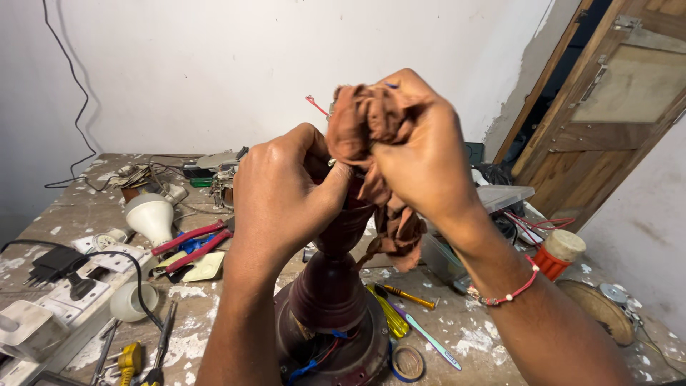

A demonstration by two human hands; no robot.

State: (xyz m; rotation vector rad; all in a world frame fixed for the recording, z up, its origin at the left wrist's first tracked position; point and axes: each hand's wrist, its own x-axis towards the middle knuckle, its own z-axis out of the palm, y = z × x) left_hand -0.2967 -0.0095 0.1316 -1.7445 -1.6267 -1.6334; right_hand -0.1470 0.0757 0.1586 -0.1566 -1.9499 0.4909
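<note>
Brown cloth [371,129] is bunched tight in our right hand [421,154], fingers closed around it, so it presses the top. Our left hand [282,193] closes its fingers on the dark red motor housing [332,286] just below, steadying it upright on the desk [78,214].

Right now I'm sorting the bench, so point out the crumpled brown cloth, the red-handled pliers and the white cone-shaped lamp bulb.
crumpled brown cloth [361,118], head view, on the bunched upper folds.
red-handled pliers [191,243], head view, on the handles.
white cone-shaped lamp bulb [150,218], head view, on its white body.
</note>
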